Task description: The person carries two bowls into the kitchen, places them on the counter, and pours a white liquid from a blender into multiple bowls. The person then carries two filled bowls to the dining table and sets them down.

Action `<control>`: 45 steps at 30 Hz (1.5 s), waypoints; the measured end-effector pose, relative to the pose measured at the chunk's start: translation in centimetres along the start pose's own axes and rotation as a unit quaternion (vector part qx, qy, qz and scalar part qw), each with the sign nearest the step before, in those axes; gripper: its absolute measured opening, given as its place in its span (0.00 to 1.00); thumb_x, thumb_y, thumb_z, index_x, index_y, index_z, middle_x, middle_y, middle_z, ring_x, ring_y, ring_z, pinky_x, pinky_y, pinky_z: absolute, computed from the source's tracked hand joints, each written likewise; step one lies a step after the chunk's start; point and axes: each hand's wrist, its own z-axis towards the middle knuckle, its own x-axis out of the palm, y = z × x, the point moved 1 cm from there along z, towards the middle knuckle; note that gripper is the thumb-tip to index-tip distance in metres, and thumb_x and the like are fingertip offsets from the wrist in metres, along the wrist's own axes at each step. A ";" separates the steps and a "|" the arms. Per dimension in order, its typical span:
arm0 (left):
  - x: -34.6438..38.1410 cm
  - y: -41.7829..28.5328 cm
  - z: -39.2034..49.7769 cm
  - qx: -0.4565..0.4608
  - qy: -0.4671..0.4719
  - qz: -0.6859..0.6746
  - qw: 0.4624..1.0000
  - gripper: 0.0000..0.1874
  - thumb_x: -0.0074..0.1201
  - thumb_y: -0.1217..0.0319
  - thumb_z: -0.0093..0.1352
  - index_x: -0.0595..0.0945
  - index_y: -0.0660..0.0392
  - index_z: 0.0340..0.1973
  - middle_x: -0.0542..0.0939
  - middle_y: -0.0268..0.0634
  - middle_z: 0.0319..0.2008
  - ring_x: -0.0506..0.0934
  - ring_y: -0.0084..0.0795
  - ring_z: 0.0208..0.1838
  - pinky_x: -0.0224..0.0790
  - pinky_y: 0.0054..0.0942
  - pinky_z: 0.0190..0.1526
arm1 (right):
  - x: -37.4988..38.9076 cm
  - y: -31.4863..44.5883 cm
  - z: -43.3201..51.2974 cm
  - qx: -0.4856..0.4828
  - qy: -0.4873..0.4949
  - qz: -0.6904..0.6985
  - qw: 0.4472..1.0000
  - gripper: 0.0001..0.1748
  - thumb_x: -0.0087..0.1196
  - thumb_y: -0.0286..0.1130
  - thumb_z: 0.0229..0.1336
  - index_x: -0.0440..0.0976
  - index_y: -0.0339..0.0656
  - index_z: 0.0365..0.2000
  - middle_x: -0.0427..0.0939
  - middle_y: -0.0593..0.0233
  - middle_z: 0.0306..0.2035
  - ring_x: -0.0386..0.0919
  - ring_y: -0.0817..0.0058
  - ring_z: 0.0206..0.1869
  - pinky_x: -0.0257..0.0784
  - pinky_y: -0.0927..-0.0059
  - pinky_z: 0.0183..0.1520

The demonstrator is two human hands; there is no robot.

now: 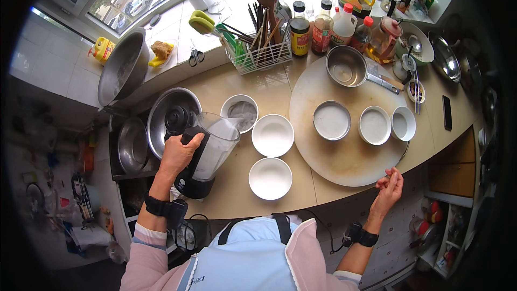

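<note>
My left hand (181,151) grips the black handle of a clear blender jug (214,149), which tilts with its spout over a white bowl (239,109). Greyish liquid shows in that bowl. Two white bowls (273,135) (270,178), seemingly empty, stand just right of the jug. My right hand (390,188) is raised near the front edge of the round cutting board (343,161), its fingers loosely curled and holding nothing visible. On the board are a metal bowl (332,120) and two white bowls (374,125) (403,123) with whitish contents.
Behind the board's bowls lies a saucepan (347,66). Sauce bottles (299,32) and a wire utensil basket (262,56) line the back. Metal basins (133,145) (155,109) stand at left, another basin (123,66) leans by the window. A phone (446,112) lies at right.
</note>
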 end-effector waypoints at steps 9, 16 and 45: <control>0.0 -0.1 0.0 -0.004 -0.014 0.010 1.000 0.25 0.60 0.53 0.64 0.78 0.66 0.20 0.71 0.30 0.12 0.66 0.17 0.20 0.61 0.27 0.23 | 0.3 -0.1 0.1 -0.001 0.013 -0.008 1.000 0.13 0.44 0.34 0.70 0.71 0.36 0.46 0.76 0.65 0.37 0.70 0.87 0.25 0.67 0.84 0.27; 0.2 -0.3 0.0 0.014 -0.013 0.011 1.000 0.26 0.60 0.53 0.64 0.78 0.67 0.20 0.71 0.29 0.12 0.66 0.17 0.20 0.61 0.27 0.23 | 0.6 0.0 0.0 0.006 0.011 -0.009 1.000 0.13 0.45 0.34 0.70 0.72 0.36 0.45 0.76 0.65 0.36 0.71 0.87 0.25 0.67 0.85 0.26; -0.6 0.8 -1.1 0.044 -0.038 -0.151 0.987 0.23 0.56 0.59 0.68 0.72 0.56 0.14 0.66 0.27 0.08 0.63 0.17 0.10 0.49 0.21 0.13 | 1.4 0.1 -0.4 0.016 0.023 -0.003 1.000 0.12 0.46 0.35 0.69 0.73 0.37 0.44 0.75 0.69 0.30 0.70 0.87 0.25 0.67 0.85 0.27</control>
